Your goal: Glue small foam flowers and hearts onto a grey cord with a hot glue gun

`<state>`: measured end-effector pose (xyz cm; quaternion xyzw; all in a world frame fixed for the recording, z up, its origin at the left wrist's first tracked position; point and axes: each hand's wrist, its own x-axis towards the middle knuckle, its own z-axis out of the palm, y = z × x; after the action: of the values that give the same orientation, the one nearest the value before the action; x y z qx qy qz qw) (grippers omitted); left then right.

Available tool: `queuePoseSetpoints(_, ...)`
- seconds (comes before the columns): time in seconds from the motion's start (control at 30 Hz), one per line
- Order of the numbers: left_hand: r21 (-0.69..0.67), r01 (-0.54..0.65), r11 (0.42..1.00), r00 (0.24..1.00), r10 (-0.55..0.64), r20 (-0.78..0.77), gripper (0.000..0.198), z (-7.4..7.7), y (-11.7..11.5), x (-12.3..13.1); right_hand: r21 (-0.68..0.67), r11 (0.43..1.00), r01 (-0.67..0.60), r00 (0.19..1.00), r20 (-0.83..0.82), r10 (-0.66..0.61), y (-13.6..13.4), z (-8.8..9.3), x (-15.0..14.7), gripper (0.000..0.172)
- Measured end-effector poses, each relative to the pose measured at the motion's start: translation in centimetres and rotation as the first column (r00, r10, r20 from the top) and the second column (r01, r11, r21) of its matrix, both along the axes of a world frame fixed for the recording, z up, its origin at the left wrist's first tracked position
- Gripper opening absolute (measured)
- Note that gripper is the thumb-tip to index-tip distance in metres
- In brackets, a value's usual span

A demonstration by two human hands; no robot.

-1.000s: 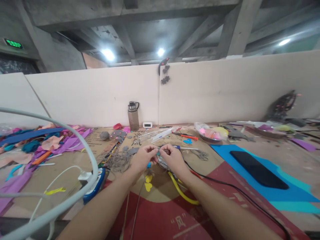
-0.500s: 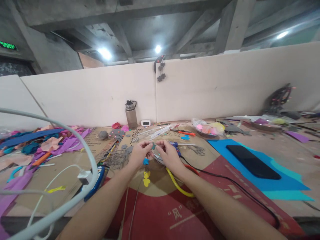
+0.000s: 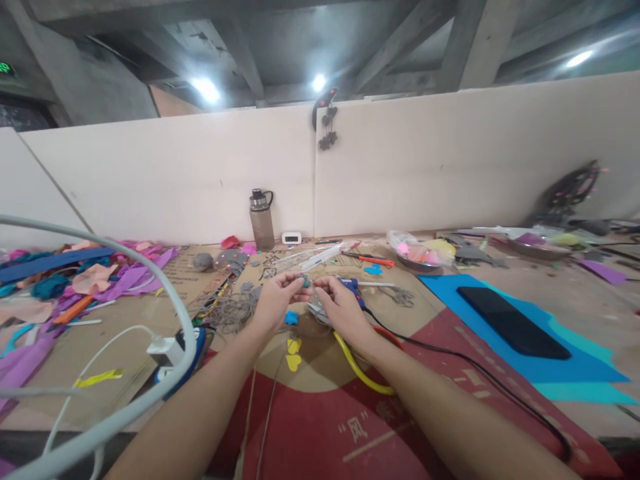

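Note:
My left hand (image 3: 277, 300) pinches a small dark green piece (image 3: 306, 282) between thumb and fingertips; it looks like felt, but its exact shape is too small to tell. Just to its right, my right hand (image 3: 340, 307) has thumb and forefinger pressed together, and what they hold, if anything, cannot be made out. Below the hands lie a blue flower-shaped cutout (image 3: 291, 318) and yellow heart cutouts (image 3: 293, 362) by a thin cord. Scissors with a yellow handle (image 3: 357, 370) rest under my right hand. A blue glue gun (image 3: 353, 291) lies behind it.
Grey yarn (image 3: 230, 310) is tangled left of my hands. A black phone (image 3: 510, 322) lies on blue felt (image 3: 450, 300) at right. A bottle (image 3: 261, 223) stands at the wall. A white cable (image 3: 175, 293) arcs across the left, near coloured felt scraps (image 3: 100, 283).
My fingertips have drawn slightly apart. The green piece, earlier between both hands, is now at my left fingertips. The camera view has shifted a little.

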<state>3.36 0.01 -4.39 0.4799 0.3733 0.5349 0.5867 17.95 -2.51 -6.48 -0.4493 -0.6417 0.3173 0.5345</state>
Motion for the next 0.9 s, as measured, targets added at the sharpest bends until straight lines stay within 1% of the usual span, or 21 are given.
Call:
queuePoseSetpoints(0.07,0.001,-0.003,1.000,1.000,0.003,0.015,0.032,0.0,0.0,-0.1,-0.004,1.000,-0.004,1.000,0.003,0.004,-0.1,0.0,0.0,0.020)
queuePoseSetpoints(0.13,0.019,-0.017,1.000,1.000,0.017,-0.003,0.030,0.0,0.1,-0.2,-0.009,1.000,-0.003,1.000,0.027,0.003,-0.2,0.0,0.0,0.021)
queuePoseSetpoints(0.27,0.087,-0.064,0.994,0.995,0.071,-0.077,0.026,-0.2,0.3,-0.5,0.010,0.999,0.043,0.993,0.108,-0.044,-0.4,0.0,0.0,0.024)
queuePoseSetpoints(0.37,0.117,-0.091,0.989,0.992,0.100,-0.075,0.026,-0.4,0.4,-0.5,0.036,0.998,0.059,0.990,0.124,-0.063,-0.6,0.4,0.0,0.024)
queuePoseSetpoints(0.5,0.114,-0.091,0.989,0.993,0.098,-0.060,0.027,-0.4,0.5,-0.5,0.059,0.998,-0.007,0.985,0.175,-0.004,-1.0,0.8,0.1,0.010)
queuePoseSetpoints(0.57,0.104,-0.091,0.990,0.995,0.095,-0.042,0.029,-0.3,0.5,-0.5,0.058,0.998,-0.039,0.976,0.217,0.025,-1.0,1.0,0.1,0.012)
queuePoseSetpoints(0.67,0.088,-0.097,0.991,0.995,0.099,-0.016,0.031,0.0,0.4,-0.5,0.058,0.997,-0.049,0.949,0.314,0.028,-0.9,1.2,0.3,0.021)
queuePoseSetpoints(0.73,0.080,-0.100,0.992,0.995,0.101,-0.006,0.032,0.1,0.4,-0.6,0.085,0.996,0.011,0.918,0.394,-0.044,-0.6,1.6,0.9,0.029)
queuePoseSetpoints(0.8,0.069,-0.110,0.991,0.994,0.110,0.001,0.033,0.2,0.4,-0.7,0.150,0.979,0.136,0.868,0.458,-0.191,-0.1,2.0,2.2,0.032)
queuePoseSetpoints(0.87,0.059,-0.131,0.990,0.991,0.131,0.000,0.032,0.2,0.5,-0.8,0.225,0.936,0.271,0.790,0.503,-0.350,0.7,2.2,4.1,0.028)
queuePoseSetpoints(0.9,0.056,-0.146,0.988,0.989,0.147,-0.005,0.032,0.2,0.6,-0.9,0.238,0.911,0.337,0.741,0.530,-0.412,1.1,2.1,5.2,0.026)
